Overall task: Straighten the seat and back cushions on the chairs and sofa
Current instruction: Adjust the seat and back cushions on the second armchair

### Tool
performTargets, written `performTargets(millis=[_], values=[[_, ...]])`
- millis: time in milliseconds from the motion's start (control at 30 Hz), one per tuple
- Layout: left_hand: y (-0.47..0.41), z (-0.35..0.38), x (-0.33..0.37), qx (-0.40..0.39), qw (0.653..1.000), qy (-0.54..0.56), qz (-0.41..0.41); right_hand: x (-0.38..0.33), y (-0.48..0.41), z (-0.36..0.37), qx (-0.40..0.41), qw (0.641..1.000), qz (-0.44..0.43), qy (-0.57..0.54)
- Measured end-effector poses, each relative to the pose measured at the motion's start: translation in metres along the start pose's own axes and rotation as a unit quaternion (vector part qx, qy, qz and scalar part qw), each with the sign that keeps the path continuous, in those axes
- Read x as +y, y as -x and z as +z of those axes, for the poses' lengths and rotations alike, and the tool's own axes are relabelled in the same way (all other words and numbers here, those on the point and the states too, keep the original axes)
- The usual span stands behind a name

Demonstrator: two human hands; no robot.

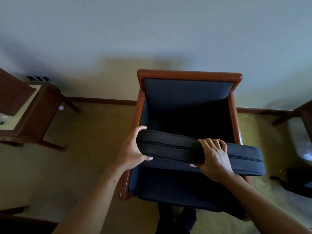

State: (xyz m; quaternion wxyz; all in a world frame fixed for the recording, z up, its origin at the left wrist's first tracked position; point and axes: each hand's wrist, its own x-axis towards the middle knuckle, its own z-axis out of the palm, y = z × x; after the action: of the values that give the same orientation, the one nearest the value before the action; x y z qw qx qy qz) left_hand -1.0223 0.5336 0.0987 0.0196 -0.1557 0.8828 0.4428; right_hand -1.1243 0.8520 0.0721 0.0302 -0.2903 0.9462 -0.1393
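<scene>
Your left hand (pixel 133 149) and right hand (pixel 214 157) clench a soft, bulky cushion (pixel 168 147) by its zippered edge above the chair (pixel 189 76), light enough to lift.

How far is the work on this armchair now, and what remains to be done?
Nothing looks finished yet. In hand: the left hand and right hand each have a grip on a dark cushion, held on edge above the armchair and jutting past its right arm. The seat cushion overhangs the front. Left: seat both cushions squarely. No sofa or other chair is clearly in view.
</scene>
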Motion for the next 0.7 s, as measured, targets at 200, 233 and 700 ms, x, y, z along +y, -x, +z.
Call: performTargets(millis=[200, 233, 700], values=[[-0.006, -0.023, 0.088, 0.013, 0.993, 0.030, 0.112, 0.031, 0.003, -0.050, 0.050, 0.996, 0.017, -0.078], [-0.009, -0.027, 0.106, 0.013, 0.991, 0.036, 0.132, 0.036, 0.003, -0.058, 0.059, 0.993, 0.029, -0.094], [-0.065, 0.045, 0.219, -0.098, 0.899, -0.278, 0.323, 0.025, -0.019, -0.069, -0.049, 0.948, 0.124, -0.288]])
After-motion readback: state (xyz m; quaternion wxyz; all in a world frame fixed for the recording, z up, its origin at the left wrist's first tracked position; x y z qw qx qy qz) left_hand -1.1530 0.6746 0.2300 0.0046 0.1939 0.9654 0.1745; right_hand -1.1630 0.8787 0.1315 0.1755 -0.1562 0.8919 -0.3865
